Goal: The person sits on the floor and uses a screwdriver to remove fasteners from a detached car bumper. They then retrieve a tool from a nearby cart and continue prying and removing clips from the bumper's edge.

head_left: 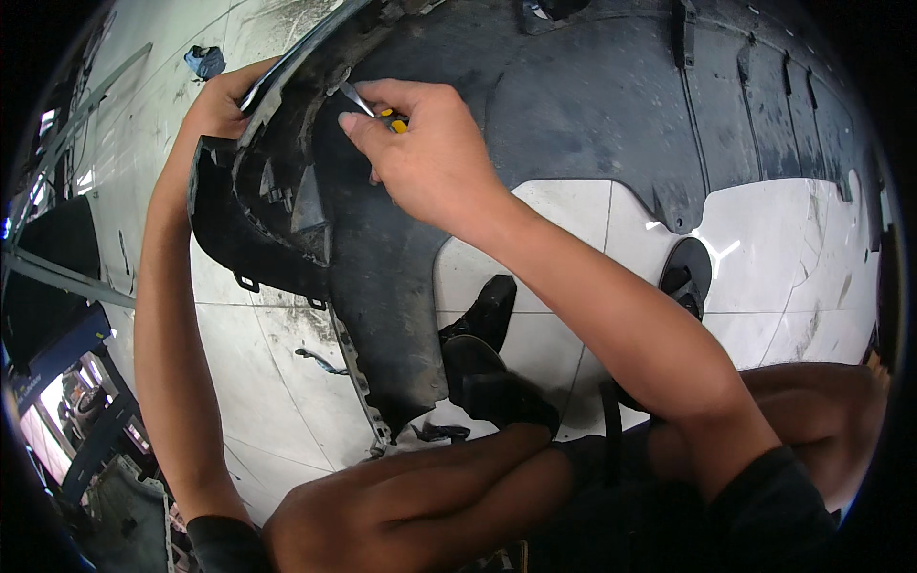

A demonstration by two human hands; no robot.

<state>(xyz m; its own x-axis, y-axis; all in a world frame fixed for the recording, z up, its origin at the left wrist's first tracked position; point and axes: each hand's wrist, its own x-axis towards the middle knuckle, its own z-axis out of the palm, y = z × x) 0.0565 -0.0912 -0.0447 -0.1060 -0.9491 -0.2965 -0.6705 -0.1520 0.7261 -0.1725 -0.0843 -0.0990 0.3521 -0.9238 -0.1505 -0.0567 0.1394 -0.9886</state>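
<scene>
A large black plastic car bumper point(592, 105), dusty and scuffed, lies across the floor in front of me with its inner side up. My right hand point(425, 143) is closed round the black and yellow handle of a flathead screwdriver point(357, 98). Its metal blade points up and left, with the tip at the seam along the bumper's left side. My left hand point(229, 100) reaches round the outer left edge of the bumper and grips it there; most of its fingers are hidden behind that edge.
White floor tiles point(272, 382) with dark smudges surround the bumper. A crumpled blue item point(204, 62) lies at the far left. A thin dark strip point(322, 362) and a small black piece point(441, 433) lie near my legs. Metal framework point(72, 279) stands at the left.
</scene>
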